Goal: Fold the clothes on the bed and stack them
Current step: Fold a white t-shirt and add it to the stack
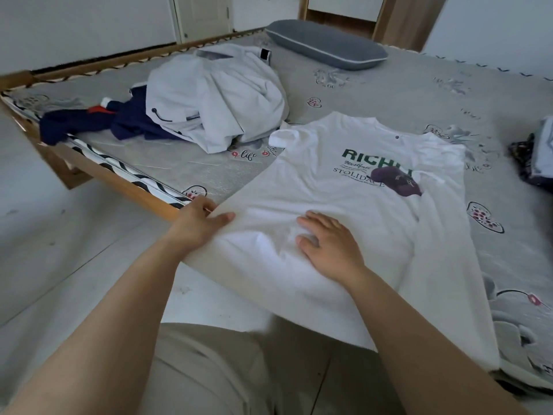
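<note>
Hands work nearest on the bed (389,94): the left hand (197,223) pinches the side edge of a white T-shirt (344,190) spread flat, the right hand (326,241) presses it with straight fingers, and farther off lie a crumpled pale shirt (215,97), a navy garment (89,121) and a grey pillow (326,44).

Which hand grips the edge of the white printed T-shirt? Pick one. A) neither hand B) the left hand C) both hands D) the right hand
B: the left hand pinches the side edge of the white T-shirt, thumb on top, while the right hand lies flat on the fabric with its fingers spread.
</note>
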